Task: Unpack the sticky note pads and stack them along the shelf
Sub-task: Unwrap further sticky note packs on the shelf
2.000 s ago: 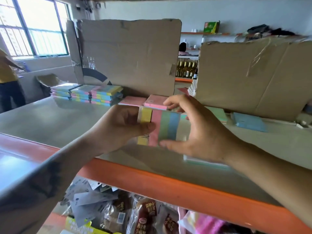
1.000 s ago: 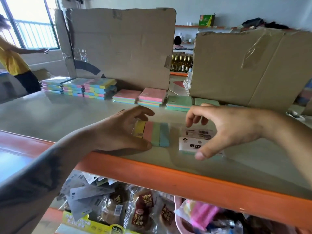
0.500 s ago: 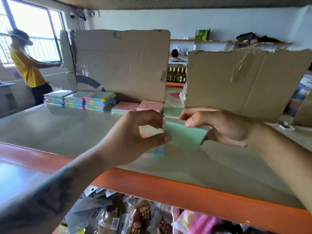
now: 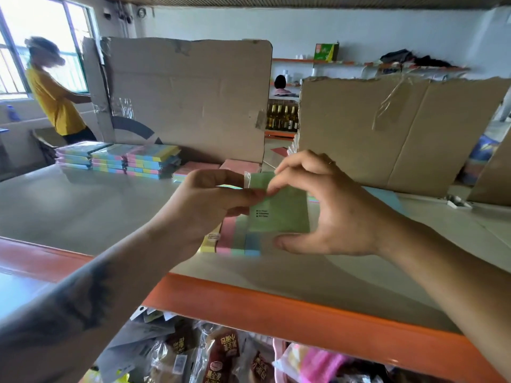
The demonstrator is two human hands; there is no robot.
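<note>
Both hands are raised above the shelf (image 4: 83, 205), working on one green sticky note pad (image 4: 282, 211) in a clear wrapper. The left hand (image 4: 204, 205) pinches the wrapper's top left corner between thumb and curled fingers (image 4: 221, 178). The right hand (image 4: 331, 205) grips the same pad — its forefinger and thumb tip close on the upper edge, while the thumb's lower part lies under the bottom edge. The pad is pale green, flat and rectangular, with a few small lines of dark print near its left side (too small to read).

Just below the fingers, on the shelf, lies a striped pad (image 4: 229, 239) with yellow, pink, green and blue bands side by side. Beyond the left hand's fingers stand three stacks of multicoloured pads (image 4: 119, 160) against a sheet of cardboard (image 4: 188, 98), and pink pads (image 4: 199, 168) lie nearer, partly hidden by the hands. A second cardboard sheet (image 4: 387, 128) stands beyond the right hand. Under the shelf's orange edge (image 4: 276, 308) lie packets of snacks (image 4: 221, 357). A person in a yellow shirt (image 4: 52, 98) stands by the window — far left.
</note>
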